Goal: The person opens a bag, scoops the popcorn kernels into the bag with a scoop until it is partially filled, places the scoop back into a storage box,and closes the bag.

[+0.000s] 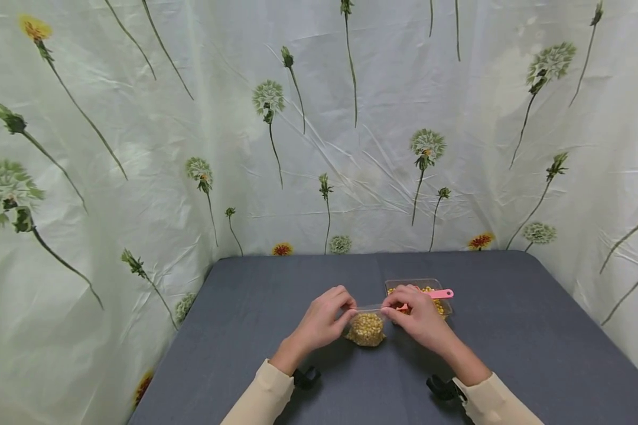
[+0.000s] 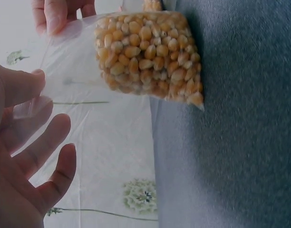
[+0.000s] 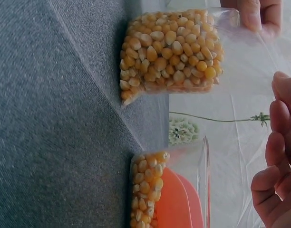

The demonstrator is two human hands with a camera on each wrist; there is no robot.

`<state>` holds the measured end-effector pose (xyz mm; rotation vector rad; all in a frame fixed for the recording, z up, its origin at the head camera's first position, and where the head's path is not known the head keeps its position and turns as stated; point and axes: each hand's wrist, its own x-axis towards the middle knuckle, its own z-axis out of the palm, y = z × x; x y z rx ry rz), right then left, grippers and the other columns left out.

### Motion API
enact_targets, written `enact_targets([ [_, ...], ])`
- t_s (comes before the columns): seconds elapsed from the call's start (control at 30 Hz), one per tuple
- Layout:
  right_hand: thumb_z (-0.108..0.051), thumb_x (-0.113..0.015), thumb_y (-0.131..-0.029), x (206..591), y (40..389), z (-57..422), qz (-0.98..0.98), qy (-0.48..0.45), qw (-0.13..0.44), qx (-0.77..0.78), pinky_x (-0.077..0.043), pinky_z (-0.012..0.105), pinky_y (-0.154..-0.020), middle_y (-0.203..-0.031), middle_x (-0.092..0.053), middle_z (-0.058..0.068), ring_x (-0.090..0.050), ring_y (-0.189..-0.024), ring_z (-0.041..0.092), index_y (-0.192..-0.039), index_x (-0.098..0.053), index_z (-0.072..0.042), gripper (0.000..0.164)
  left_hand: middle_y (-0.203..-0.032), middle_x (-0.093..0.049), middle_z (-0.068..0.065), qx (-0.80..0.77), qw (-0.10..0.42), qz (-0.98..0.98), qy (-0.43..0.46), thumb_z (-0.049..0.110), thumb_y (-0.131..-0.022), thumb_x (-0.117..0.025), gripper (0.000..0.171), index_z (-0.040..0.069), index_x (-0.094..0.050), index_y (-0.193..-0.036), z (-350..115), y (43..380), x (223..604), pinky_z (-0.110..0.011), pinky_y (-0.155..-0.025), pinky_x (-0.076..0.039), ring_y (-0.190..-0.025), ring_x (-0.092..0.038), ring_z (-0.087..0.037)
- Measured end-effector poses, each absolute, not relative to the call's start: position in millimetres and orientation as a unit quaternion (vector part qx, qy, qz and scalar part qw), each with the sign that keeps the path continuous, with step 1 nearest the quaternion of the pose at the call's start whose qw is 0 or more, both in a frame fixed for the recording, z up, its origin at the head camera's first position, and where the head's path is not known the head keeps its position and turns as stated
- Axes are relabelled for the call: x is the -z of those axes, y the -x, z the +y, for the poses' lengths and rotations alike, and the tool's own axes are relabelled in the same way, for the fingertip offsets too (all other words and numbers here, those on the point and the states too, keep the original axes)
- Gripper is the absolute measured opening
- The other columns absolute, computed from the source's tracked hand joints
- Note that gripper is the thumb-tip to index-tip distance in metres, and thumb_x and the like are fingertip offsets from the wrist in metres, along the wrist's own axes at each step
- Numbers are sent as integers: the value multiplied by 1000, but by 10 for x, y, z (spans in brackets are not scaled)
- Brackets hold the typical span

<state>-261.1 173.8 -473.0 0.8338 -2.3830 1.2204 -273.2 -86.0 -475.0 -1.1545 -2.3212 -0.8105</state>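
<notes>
A clear plastic bag (image 1: 366,329) filled with yellow corn kernels stands on the table between the two hands. At its top left corner the left hand (image 1: 324,319) pinches the plastic between thumb and forefinger. The right hand (image 1: 420,316) pinches the opposite top corner, so the bag's upper edge is drawn straight between them. In the left wrist view the kernels (image 2: 145,57) fill the lower part of the bag and the plastic above them is bare. The left hand's other fingers (image 2: 60,175) are spread and loosely bent.
Behind the right hand stands a clear rectangular container (image 1: 412,282) with more corn kernels (image 3: 148,185) in it. A pink-handled scoop (image 1: 441,293) lies in it, its handle over the rim. A grey cloth covers the table (image 1: 276,283); a flowered curtain (image 1: 308,147) hangs behind.
</notes>
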Motion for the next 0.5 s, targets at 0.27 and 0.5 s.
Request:
enact_targets([
  [0.27,-16,-79,-88,4730,2634,1767,-843,-273,177,-428,-45,27,-62,-84,-59,-14,-50,-76,9,-91,-75,-21,8,-89,-54,8,252,258,-840,405,23,-96,-70,12,19,-61,-91,-944,2787,4762,-20,-71,-48,-81,-54,-4],
  [0.5,-13,-82,-85,4720,2682,1756,-835,-252,232,-430,-42,31,-64,-84,-59,-18,-49,-76,9,-87,-72,-30,19,-87,-55,6,221,336,-823,402,21,-89,-78,16,16,-63,-90,-936,2833,4763,-19,-63,-45,-74,-52,-6],
])
